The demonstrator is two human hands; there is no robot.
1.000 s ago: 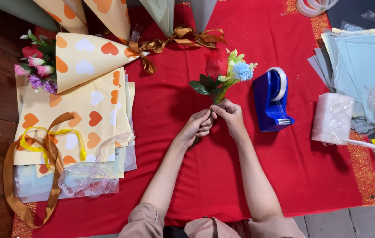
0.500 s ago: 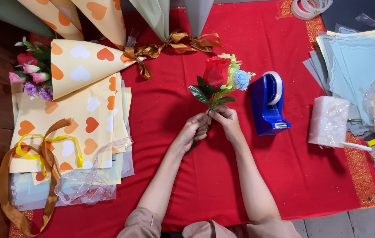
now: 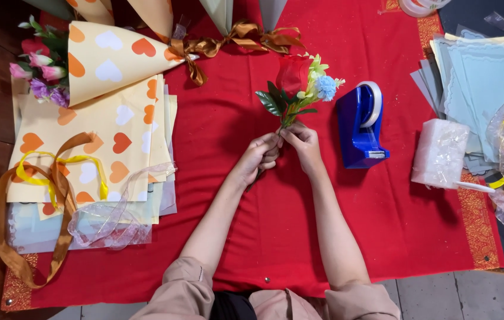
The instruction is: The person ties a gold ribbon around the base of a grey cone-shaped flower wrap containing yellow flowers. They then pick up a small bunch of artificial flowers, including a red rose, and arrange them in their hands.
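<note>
Two hands are meeting over a red cloth [image 3: 216,178]: the left hand [image 3: 259,157] and right hand [image 3: 302,142] are both pinching the stems of a small posy [image 3: 296,89], a red rose leaning beyond them. A blue tape dispenser [image 3: 360,127] is sitting just right.

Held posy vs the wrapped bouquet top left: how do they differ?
The held posy is bare, its stems pinched between the left hand and right hand; the wrapped bouquet sits in a cone of heart-print paper, untouched. The posy stands over the red cloth; the bouquet lies on the stack of heart-print sheets. The posy shows one red rose; the bouquet shows pink and purple blooms. Both mix flowers with green leaves.
</note>
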